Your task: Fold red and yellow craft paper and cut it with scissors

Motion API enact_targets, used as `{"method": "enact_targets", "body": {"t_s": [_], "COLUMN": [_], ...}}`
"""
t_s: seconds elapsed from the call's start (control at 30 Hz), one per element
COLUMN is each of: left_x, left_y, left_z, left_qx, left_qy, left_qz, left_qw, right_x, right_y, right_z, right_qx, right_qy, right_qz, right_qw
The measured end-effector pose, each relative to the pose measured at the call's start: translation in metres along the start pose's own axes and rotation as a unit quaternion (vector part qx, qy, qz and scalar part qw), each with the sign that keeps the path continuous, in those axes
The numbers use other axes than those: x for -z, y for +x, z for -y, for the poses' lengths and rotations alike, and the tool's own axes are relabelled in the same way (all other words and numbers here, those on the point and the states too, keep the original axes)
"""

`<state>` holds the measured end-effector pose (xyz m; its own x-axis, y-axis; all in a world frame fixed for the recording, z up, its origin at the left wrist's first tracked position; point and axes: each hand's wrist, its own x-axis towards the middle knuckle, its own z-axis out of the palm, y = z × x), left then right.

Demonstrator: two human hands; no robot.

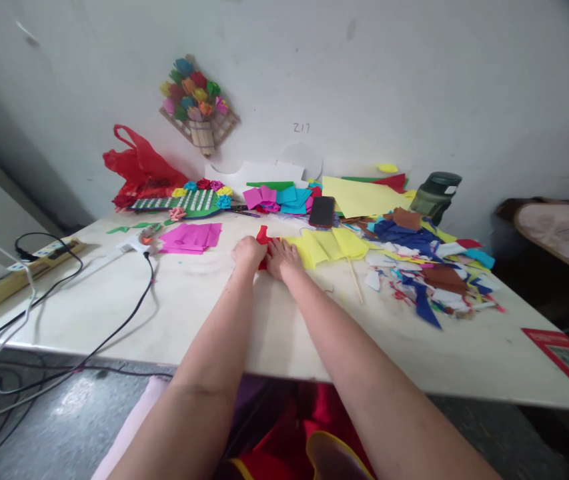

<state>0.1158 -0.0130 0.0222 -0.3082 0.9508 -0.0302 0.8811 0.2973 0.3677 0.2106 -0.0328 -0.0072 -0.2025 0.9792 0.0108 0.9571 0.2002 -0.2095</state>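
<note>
A piece of red crepe paper (262, 233) lies on the table under both hands. My left hand (249, 252) has its fingers curled at the paper's left edge and grips it. Flat on the red paper beside it, my right hand (283, 258) presses down with fingers spread. Just right of that hand are crinkled yellow paper sheets (331, 247), and a thin wooden stick (355, 280) pokes out below them. Pink-purple paper pieces (191, 238) lie to the left. Most of the red paper is hidden by the hands.
Paper scraps (439, 280) pile up on the right near a dark green bottle (434, 195). A phone (322, 211) lies behind the yellow sheets. At left are a glue gun (141, 240) with its cable and a power strip (29, 273). A red plastic bag (139, 163) stands against the wall.
</note>
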Motion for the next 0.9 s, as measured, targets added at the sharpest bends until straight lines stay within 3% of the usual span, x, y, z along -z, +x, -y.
{"method": "enact_targets", "body": {"t_s": [0.43,0.9], "left_x": [-0.004,-0.007], "left_y": [-0.007,-0.009], "left_z": [-0.008,-0.015], "left_qx": [-0.033,-0.004], "left_qy": [-0.006,-0.032], "left_qz": [-0.045,-0.012], "left_qw": [0.998,0.999], "right_x": [0.006,0.004], "right_y": [-0.004,-0.001], "right_z": [0.001,-0.002], "right_qx": [-0.002,0.006], "right_qy": [-0.008,-0.025], "right_qz": [0.011,0.023], "right_qw": [1.0,0.999]}}
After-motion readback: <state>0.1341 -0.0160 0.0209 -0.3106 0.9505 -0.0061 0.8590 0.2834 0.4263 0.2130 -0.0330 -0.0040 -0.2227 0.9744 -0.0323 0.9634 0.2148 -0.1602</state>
